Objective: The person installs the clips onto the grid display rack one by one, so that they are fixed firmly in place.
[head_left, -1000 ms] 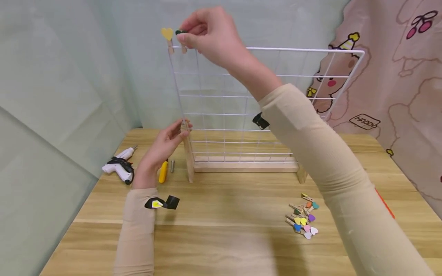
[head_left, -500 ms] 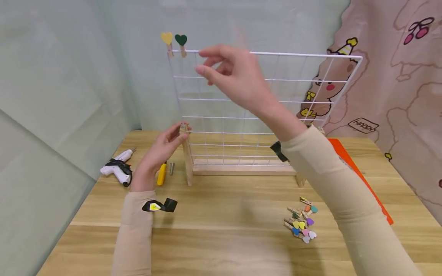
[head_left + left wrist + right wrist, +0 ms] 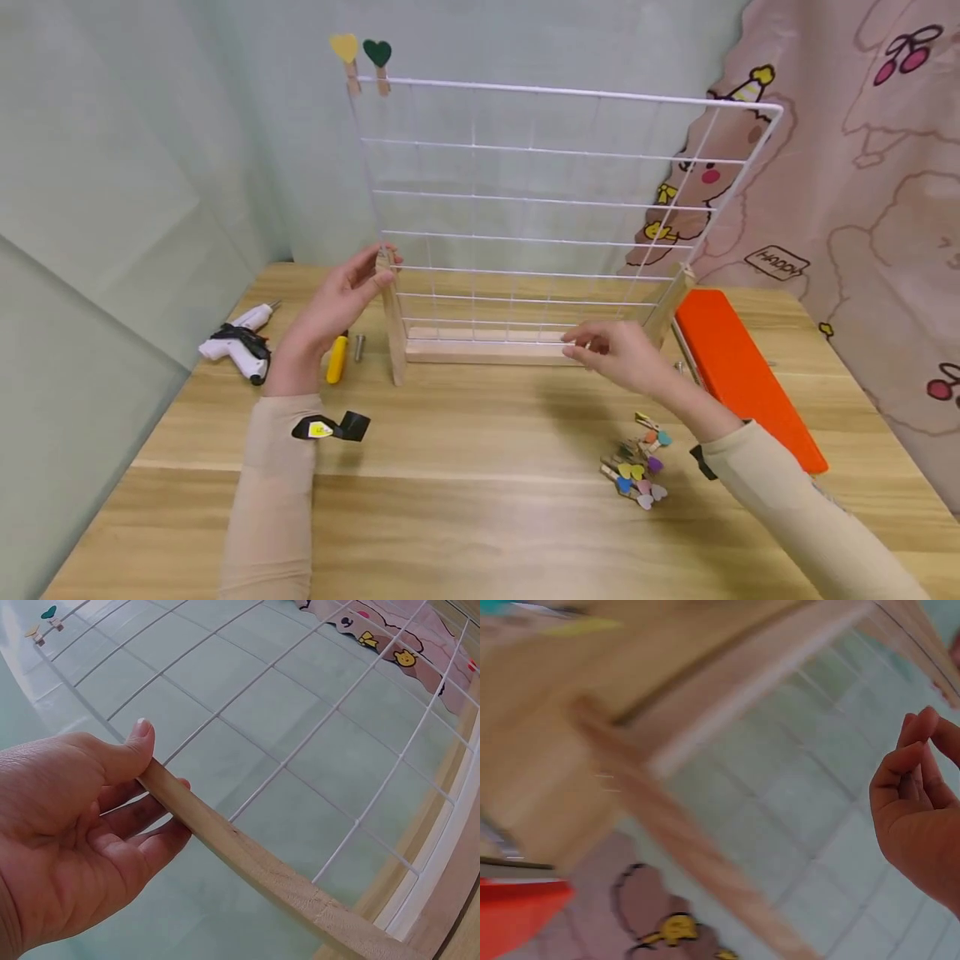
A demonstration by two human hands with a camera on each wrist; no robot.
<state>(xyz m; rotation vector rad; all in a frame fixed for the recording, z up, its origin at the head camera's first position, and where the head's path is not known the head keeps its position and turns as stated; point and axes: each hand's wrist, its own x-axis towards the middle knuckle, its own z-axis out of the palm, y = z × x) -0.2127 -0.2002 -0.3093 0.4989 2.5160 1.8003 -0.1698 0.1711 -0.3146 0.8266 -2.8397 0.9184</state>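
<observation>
A white glue gun (image 3: 246,358), wrapped in black cord, lies on the bench (image 3: 450,525) left of a person's left hand (image 3: 337,300), whose thumb and fingers grip the top of a wooden post (image 3: 393,329) supporting a white wire grid (image 3: 540,199). Above that hand, a clothespin with a yellow heart (image 3: 345,50) and another with a dark green heart (image 3: 377,54) stand side by side on the top wire, the two clips in place so far. Just below the hand lie a yellow-handled tool (image 3: 337,360), its tip hard to make out, and a bolt (image 3: 359,347).

The right hand (image 3: 618,354), fingers loosely curled and thumb near the index finger, hovers before the grid's lower right, hiding part of the wooden base rail (image 3: 480,347). It appears to hold nothing, though the right wrist view is blurred. Below it on the bench sits a pile of heart clothespins (image 3: 637,472), apparently the stock left to clip, too overlapped to count surely. Right of the hand lies an orange-red object (image 3: 750,379), partly covered by the sleeve, its nature unclear.
</observation>
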